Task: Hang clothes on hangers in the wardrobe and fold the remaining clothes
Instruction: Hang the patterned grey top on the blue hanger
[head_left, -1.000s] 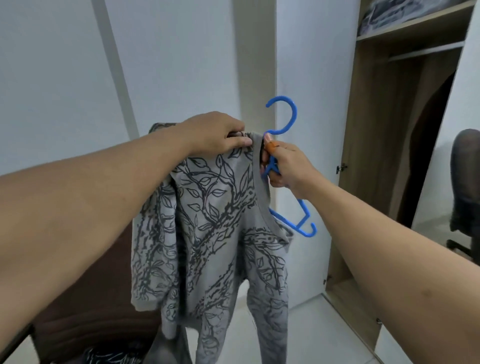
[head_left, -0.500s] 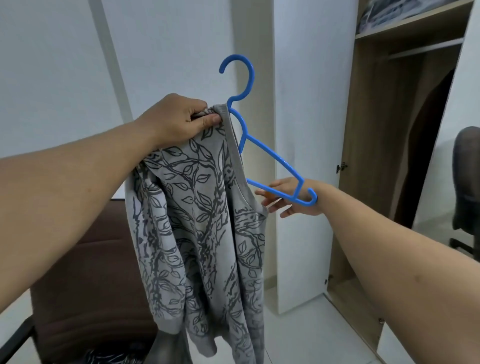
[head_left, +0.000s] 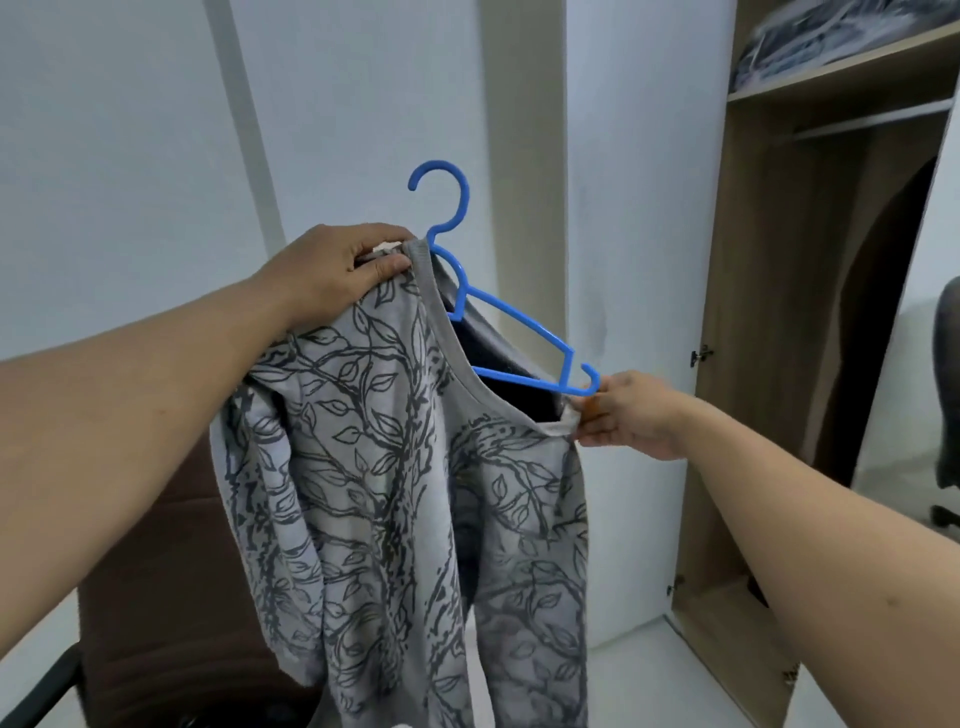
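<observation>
Wardrobe (head_left: 769, 364) open on the right, wood-tone interior. Top shelf (head_left: 841, 73) carries a bundle wrapped in clear plastic (head_left: 810, 41) (contents blurred, can't tell). Rail (head_left: 872, 120) runs under the shelf; one dark garment (head_left: 878, 322) hangs below it. Brown chair (head_left: 171, 587) near left. White floor (head_left: 639, 680) carries the wardrobe and a dark office chair (head_left: 948, 395) far right.

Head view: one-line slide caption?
Left hand grips grey leaf-print top at the collar; right hand pinches its shoulder by the blue hanger tip.
</observation>
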